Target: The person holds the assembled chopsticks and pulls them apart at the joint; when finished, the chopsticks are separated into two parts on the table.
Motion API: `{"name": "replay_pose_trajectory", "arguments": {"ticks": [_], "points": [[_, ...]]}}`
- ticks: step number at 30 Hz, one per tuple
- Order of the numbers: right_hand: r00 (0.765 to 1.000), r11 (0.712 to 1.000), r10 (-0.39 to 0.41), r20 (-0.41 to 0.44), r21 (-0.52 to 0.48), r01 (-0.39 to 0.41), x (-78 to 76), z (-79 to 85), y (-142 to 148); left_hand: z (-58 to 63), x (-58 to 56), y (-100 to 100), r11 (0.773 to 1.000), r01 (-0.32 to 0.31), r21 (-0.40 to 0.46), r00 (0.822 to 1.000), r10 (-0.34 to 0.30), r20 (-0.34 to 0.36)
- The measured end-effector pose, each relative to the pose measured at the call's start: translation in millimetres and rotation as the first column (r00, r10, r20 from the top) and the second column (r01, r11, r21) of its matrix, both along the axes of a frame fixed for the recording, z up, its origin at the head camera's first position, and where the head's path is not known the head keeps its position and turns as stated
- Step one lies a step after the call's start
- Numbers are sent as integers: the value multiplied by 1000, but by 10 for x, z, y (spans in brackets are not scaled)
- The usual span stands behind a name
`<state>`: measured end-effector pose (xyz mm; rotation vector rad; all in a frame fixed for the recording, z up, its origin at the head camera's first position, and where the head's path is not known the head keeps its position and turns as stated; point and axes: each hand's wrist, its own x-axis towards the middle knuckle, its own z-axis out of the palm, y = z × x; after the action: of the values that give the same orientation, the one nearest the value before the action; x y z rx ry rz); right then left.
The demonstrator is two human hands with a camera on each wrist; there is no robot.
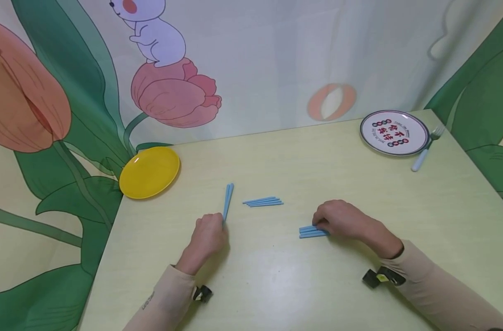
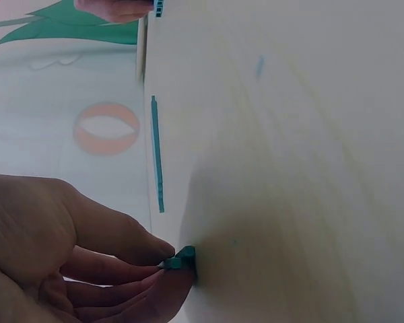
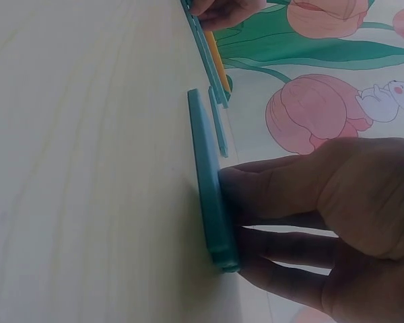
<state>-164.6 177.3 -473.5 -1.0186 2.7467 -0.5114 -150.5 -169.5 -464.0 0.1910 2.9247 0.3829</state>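
My left hand (image 1: 209,235) pinches a pair of thin blue sticks (image 1: 228,197) between thumb and fingers; they point away from me, fanned slightly apart. Their green-looking ends (image 2: 185,254) show at the fingertips in the left wrist view. On the right, my right hand (image 1: 345,221) grips a small row of several blue sticks (image 1: 311,233) from above, lying crosswise, with part of them hidden under the fingers. In the right wrist view that row (image 3: 210,182) is edge-on, thumb and fingers along one side. Between the hands lie several more blue sticks (image 1: 263,202), slightly fanned.
A yellow plate (image 1: 150,173) sits at the table's left edge. Towards the back right stand a white plate (image 1: 394,133) with red lettering and a fork (image 1: 427,148) beside it. A printed curtain (image 1: 268,59) hangs along the far edge of the table (image 1: 255,285).
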Motion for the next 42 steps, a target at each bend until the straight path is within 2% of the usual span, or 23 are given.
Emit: {"name": "replay_pose_trajectory", "arguments": {"ticks": [3, 10, 18, 27, 42], "points": [[1000, 1000, -1, -5, 9, 1, -4, -3, 1, 3, -4, -15, 1000, -22, 22, 1000, 22, 11], [1000, 1000, -1, 11, 18, 1, 0, 18, 0, 8, 1, -31, 998, -17, 54, 1000, 18, -6], [1000, 1000, 1, 0, 26, -1, 3, 26, -20, 50, -7, -19, 997, -44, 64, 999, 44, 2], [1000, 999, 21, 2, 39, -21, -7, 60, -42, 55, -25, 7, 997, -18, 77, 998, 22, -57], [998, 997, 53, -21, 59, -51, -10, 29, -37, 87, -47, 89, 996, 2, 92, 994, 8, -106]]}}
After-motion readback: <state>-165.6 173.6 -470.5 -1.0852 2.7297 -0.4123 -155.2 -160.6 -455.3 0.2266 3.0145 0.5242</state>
